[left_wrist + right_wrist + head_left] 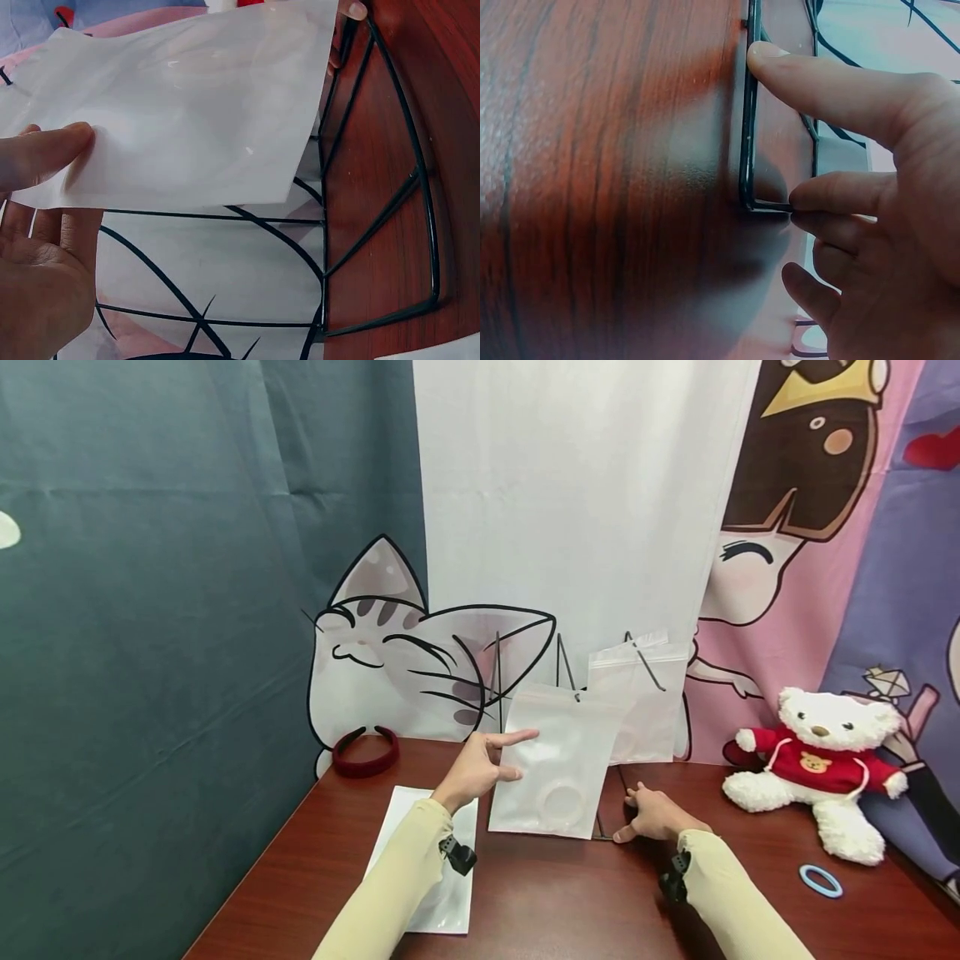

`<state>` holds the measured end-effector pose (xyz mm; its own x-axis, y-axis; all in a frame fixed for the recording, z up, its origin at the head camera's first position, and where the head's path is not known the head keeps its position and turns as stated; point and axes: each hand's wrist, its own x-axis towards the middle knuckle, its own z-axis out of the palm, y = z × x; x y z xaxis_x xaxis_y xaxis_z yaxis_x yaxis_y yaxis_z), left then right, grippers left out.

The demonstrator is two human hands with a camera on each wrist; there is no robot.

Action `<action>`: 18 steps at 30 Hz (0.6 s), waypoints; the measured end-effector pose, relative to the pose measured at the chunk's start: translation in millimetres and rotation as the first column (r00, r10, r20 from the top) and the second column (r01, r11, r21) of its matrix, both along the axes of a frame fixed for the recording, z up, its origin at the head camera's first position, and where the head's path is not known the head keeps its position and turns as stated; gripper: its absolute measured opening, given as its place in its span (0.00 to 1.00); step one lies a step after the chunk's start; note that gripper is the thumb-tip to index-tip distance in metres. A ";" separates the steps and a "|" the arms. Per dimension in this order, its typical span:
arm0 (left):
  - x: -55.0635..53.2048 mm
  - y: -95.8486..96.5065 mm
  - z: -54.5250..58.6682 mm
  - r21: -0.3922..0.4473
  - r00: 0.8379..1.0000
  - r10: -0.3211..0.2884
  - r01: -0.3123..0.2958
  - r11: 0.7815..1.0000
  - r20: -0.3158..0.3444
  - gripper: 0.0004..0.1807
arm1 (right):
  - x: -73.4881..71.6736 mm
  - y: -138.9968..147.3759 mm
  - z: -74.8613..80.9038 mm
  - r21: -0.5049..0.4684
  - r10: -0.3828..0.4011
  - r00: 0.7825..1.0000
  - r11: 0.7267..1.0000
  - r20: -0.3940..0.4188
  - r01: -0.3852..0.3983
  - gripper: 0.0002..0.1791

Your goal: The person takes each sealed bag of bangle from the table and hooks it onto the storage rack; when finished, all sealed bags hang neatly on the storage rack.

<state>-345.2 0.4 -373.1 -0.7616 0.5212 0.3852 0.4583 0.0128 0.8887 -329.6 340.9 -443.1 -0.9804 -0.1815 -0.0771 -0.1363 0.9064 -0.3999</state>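
A black wire display rack (431, 225) stands on the table, with a white zip bag (551, 760) hanging from one hook. At the bag's left edge, my left hand (480, 766) has its thumb and index finger over the front, while its other fingers pass behind. A round shape shows through the bag's lower part. Low at the rack's base, my right hand (654, 814) holds the front corner. Its thumb (780, 64) lies against the front bar and a fingertip touches the side wire. Another clear bag (648, 718) hangs farther right on the rack.
Under my left forearm a white packet (457, 885) lies flat on the table (562, 893). A dark red headband (367, 767) rests at the back left. To the right are a white teddy bear (817, 785) in a red hoodie and a light blue ring (821, 882).
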 end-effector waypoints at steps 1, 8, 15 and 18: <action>-0.7 0.4 0.4 0.000 1.000 0.005 -0.005 1.000 0.000 0.36 | 0.0 -0.3 0.5 0.005 0.002 1.000 1.000 -0.003 -0.002 0.46; -4.5 1.8 0.8 0.027 1.000 -0.008 0.008 1.000 -0.005 0.43 | 2.2 -1.7 0.6 0.033 0.012 1.000 0.999 -0.020 -0.011 0.45; -6.4 1.7 4.2 0.047 0.999 -0.038 0.036 0.998 0.032 0.52 | 1.5 -0.2 2.8 0.022 0.008 1.000 1.000 -0.008 -0.008 0.47; -8.2 1.8 6.1 0.025 1.000 -0.007 0.007 1.000 0.013 0.52 | 1.4 -0.1 2.6 0.018 0.010 1.000 1.000 -0.007 -0.010 0.47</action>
<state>-353.4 2.3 -367.0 -0.7629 0.5172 0.3879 0.4465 -0.0123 0.8947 -328.2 340.8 -440.5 -0.9791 -0.1896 -0.0736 -0.1479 0.9121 -0.3825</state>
